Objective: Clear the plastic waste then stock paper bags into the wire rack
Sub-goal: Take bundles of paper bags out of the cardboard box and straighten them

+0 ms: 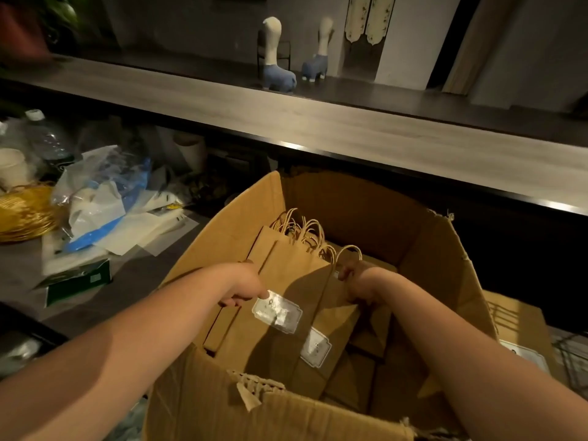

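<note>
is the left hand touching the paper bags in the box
Touching: the head view shows the left hand gripping the edge of the paper bags, fingers wrapped over it.

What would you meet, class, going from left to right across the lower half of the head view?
Gold basket → plastic waste → green packet → left hand → paper bags → right hand → the box's right wall.

A stack of paper bags (pixel 286 281) stands inside the cardboard box (pixel 445 265) on the table (pixel 133 281). Plastic waste (pixel 105 198) lies left of the box. Behind both runs a raised counter (pixel 286 122), two figurines (pixel 280 58) on it.
</note>
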Motion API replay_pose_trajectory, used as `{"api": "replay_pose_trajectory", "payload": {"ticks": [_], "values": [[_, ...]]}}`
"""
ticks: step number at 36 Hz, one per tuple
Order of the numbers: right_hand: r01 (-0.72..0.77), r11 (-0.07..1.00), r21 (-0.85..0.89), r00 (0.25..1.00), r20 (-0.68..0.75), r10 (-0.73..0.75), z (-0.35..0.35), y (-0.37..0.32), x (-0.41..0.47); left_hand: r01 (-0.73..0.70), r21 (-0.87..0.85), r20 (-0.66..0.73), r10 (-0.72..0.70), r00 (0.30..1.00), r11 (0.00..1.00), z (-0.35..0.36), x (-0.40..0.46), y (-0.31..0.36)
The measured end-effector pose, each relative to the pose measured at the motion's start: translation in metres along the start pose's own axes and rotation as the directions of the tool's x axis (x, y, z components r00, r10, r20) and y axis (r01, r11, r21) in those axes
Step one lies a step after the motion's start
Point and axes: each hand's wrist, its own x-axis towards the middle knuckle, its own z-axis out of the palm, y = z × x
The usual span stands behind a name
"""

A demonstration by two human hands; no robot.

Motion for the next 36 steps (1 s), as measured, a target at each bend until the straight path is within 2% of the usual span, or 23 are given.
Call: {"api": "replay_pose_trajectory", "payload": {"ticks": [6,9,14,17,24,36], "values": [[0.045,0.978,0.202,0.998,0.027,-0.052,-0.011,-0.003,-0.003,-0.021,0.006,0.005,0.021,1.000,1.000,0.001,-0.004,0.002],[0.116,0.955,0.273,0.991,0.037,-0.131,-0.018,0.000,-0.010,-0.048,0.003,-0.011,0.048,0.999,0.999,-0.001,-0.006,0.002],[0.143,0.907,0.396,0.976,0.098,-0.196,-0.028,0.002,-0.016,-0.198,-0.025,-0.028,0.198,0.980,0.980,0.001,-0.015,0.004],[0.135,0.902,0.410,0.976,0.102,-0.193,-0.028,0.000,-0.016,-0.252,-0.063,-0.065,0.248,0.967,0.966,0.002,-0.015,0.004],[0.138,0.890,0.434,0.981,0.065,-0.184,-0.031,0.004,-0.016,-0.263,-0.122,-0.196,0.236,0.952,0.957,0.003,-0.016,0.006],[0.102,0.905,0.414,0.986,0.079,-0.147,-0.030,0.012,-0.012,-0.266,-0.127,-0.273,0.224,0.936,0.956,0.006,-0.014,0.013]]}}
